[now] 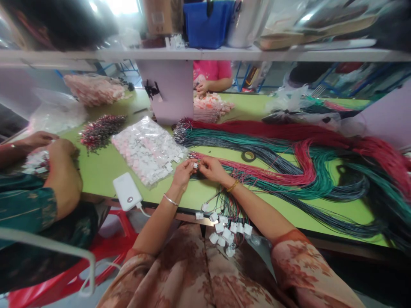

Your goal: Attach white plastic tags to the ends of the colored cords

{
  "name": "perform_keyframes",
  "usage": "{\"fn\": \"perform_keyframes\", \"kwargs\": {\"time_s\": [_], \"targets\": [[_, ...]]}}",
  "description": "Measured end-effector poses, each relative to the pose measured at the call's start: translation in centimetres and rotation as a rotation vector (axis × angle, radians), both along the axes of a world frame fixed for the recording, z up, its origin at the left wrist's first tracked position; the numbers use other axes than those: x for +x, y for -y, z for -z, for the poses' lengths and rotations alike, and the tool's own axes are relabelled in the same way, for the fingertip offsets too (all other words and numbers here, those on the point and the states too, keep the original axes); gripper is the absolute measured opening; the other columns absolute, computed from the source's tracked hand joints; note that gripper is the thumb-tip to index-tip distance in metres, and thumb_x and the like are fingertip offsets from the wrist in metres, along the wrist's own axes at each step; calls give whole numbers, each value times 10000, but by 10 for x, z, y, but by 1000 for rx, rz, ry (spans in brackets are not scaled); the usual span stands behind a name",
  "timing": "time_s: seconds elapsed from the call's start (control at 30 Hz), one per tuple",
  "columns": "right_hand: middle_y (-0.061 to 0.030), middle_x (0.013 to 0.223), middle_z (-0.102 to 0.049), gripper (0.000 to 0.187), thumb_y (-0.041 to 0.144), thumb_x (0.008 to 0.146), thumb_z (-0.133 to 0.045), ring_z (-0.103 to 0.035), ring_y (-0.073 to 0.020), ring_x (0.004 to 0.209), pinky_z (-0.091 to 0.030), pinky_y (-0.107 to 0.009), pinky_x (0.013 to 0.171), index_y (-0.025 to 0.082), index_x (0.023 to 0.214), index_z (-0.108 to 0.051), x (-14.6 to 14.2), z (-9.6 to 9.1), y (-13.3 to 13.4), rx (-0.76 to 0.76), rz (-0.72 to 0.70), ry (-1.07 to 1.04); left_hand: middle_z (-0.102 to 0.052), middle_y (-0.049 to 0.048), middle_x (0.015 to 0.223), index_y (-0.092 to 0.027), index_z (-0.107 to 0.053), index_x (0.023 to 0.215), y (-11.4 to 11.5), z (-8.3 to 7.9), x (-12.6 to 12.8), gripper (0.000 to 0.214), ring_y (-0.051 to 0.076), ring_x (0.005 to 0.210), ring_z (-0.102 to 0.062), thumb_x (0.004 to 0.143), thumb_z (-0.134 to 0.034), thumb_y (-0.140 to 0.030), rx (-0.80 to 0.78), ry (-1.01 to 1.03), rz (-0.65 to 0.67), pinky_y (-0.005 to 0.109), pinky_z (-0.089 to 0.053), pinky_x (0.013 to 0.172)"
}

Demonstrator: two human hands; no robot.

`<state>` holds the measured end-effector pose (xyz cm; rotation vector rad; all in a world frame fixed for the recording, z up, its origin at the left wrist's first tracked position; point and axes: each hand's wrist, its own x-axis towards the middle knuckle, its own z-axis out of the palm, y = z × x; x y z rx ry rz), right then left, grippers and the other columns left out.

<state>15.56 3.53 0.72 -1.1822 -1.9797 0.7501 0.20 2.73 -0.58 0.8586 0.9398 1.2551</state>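
My left hand (183, 172) and my right hand (212, 169) meet over the green table (105, 167), fingers pinched together around a small white connector (195, 164) and the ends of thin coloured wires (257, 173). The wires run right from my right hand in red, green and grey bundles. A bunch of wires with white connectors (226, 233) on their ends hangs over the table's front edge above my lap. A clear bag of white connectors (147, 149) lies just left of my left hand.
A white power bank (127, 191) sits at the front edge. A roll of tape (248, 156) lies among the wires. A person's arms (61, 171) work at the left; another person in pink (210, 79) sits across. A shelf (205, 54) holds a blue bin (207, 23).
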Motion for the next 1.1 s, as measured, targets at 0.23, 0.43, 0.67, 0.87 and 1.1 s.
{"fn": "perform_keyframes", "kwargs": {"time_s": [0.23,0.43,0.67,0.87,1.1], "targets": [[-11,685,-611,284,352,862,-465,-481,-114,620,-343,-223,596,147,733,-612,19,-2,-40,-81,-5,44,-679,35,750,-144,-728,839,-2,1,0,207,78,605,-544,677,-749,-272,-41,-53,-20,211,-444,591],[-66,838,-706,155,256,804,-554,-555,-154,694,-330,-246,613,174,823,-684,24,0,-74,-146,214,487,-689,56,808,-140,-724,824,-3,-1,-4,193,89,642,-563,679,-745,-266,-98,-50,-23,209,-438,581],[-175,981,-675,234,213,890,-434,-598,-235,818,-348,-298,669,123,975,-632,28,-4,-62,46,257,669,-691,50,823,-142,-721,842,-2,-4,-3,196,78,631,-559,696,-735,-271,-81,-41,-8,204,-441,585],[-74,773,-662,157,219,837,-479,-521,-161,649,-327,-267,614,146,843,-619,15,-17,-65,25,136,381,-689,38,832,-146,-697,854,0,-7,-2,205,69,632,-563,691,-738,-265,-71,-21,1,193,-447,592],[6,667,-591,172,300,766,-520,-465,-104,605,-352,-219,588,148,735,-595,-15,-30,-57,-28,-107,-92,-662,22,801,-154,-612,863,1,-7,-2,201,80,647,-583,696,-706,-215,-82,51,-33,204,-449,606]]}}
